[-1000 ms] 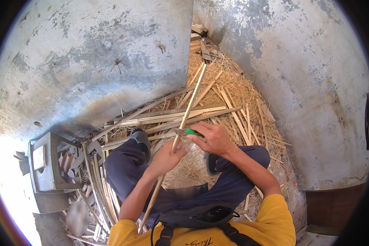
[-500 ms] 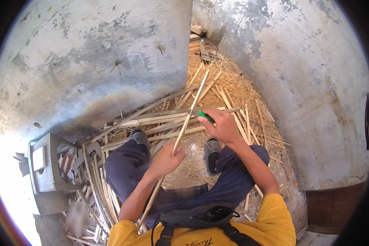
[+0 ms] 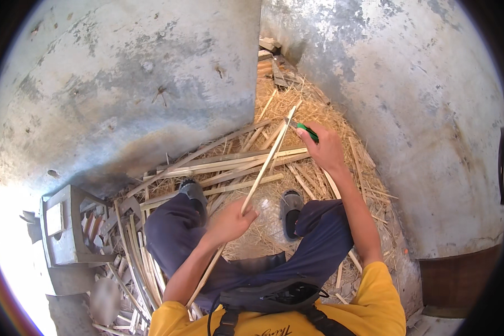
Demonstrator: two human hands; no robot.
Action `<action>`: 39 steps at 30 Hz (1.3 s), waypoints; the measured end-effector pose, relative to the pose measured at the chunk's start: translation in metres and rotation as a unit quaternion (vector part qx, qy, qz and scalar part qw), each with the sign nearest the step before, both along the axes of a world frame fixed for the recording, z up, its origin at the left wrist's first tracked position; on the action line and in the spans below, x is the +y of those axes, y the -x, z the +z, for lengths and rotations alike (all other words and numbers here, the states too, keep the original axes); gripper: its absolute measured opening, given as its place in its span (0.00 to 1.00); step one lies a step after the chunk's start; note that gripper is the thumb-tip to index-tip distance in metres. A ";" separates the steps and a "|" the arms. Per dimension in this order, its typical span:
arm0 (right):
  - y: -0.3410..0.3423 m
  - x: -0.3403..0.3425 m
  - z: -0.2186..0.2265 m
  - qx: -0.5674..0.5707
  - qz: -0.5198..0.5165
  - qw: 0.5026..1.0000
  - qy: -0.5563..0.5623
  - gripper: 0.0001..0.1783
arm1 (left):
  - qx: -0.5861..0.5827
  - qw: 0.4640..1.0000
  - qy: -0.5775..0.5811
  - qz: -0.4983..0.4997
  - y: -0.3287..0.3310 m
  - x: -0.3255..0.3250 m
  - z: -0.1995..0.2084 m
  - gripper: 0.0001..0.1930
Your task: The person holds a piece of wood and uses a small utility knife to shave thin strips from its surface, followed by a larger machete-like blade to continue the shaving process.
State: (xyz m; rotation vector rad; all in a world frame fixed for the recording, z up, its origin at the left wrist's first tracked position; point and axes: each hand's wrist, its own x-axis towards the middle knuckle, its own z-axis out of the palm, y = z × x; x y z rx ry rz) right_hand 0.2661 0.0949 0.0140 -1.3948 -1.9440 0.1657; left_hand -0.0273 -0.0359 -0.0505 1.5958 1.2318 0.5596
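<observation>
A long pale wooden strip (image 3: 266, 163) slants from beside my left side up toward the far straw. My left hand (image 3: 231, 220) is wrapped around its middle. My right hand (image 3: 323, 147) grips a green-handled utility knife (image 3: 308, 133). Its blade meets the strip close to the far end. A thin sliver seems to run alongside the strip below the blade.
Several wooden strips (image 3: 229, 162) lie across the floor beyond my shoes, and more (image 3: 143, 260) are heaped at my left. Straw-like shavings (image 3: 319, 106) cover the far corner. Grey walls (image 3: 151, 73) rise on both sides. A grey box-like stand (image 3: 67, 224) is at the left.
My right hand and the knife have moved away from me along the strip, toward its far end. The strip's far end has tilted to the right. My left hand keeps its hold.
</observation>
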 end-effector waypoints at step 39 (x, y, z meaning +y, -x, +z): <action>0.015 -0.032 -0.019 0.086 0.230 0.969 0.022 0.18 | -0.143 0.982 0.058 0.111 -0.002 0.010 0.026 0.15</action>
